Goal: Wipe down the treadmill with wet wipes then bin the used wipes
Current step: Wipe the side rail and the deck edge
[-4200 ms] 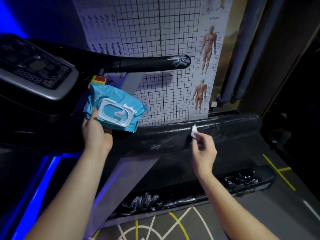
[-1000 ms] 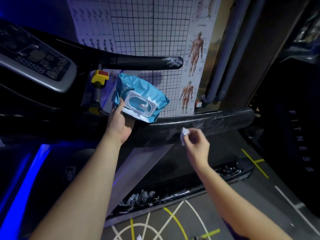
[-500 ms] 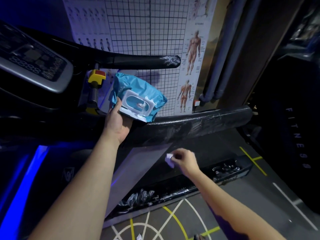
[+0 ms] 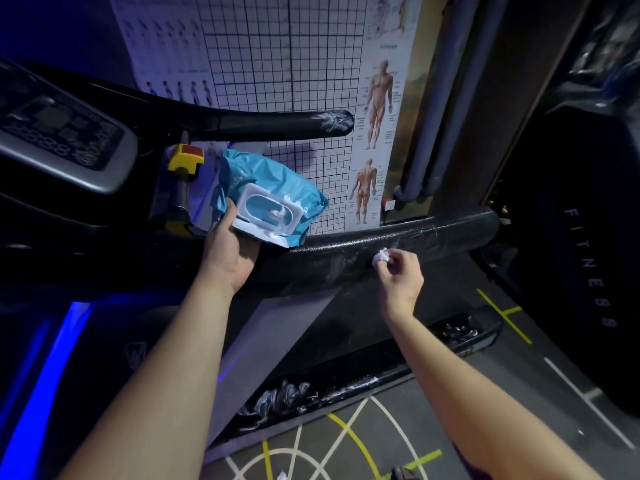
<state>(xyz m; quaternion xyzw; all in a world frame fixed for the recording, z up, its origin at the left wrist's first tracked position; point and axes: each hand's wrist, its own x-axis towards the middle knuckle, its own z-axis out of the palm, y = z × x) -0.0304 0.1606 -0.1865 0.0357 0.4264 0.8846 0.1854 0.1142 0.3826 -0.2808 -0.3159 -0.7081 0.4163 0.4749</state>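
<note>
**Hands**
- The left hand grips the wet wipes pack at its lower left corner. The thumb lies on the front face beside the white dispensing lid and the fingers are curled underneath. The blue pack is held up, tilted, between the two bars of the treadmill, with its lid facing the camera. A tuft of white wipe shows in the lid opening.
- The right hand pinches a small crumpled white wipe between the thumb and the fingertips. The other fingers are loosely curled.

**Position of the wipe**
- The wipe is held against the near face of the lower handrail, toward its right half. This black handrail has a glossy, wrinkled covering.

**Treadmill components**
- The console, grey-edged with a dark button panel, is at upper left.
- A yellow stop button with a red top stands just left of the pack.
- The upper handlebar runs above the pack.
- The side rail of the deck lies low, beneath both forearms, and carries crumpled shiny film.

**Surroundings**
- A grid chart and an anatomy poster hang on the wall behind the treadmill.
- Two grey pipes run down to the right of the poster.
- The floor is grey with yellow and white lines. A small white scrap lies on it at the bottom edge of the view.
</note>
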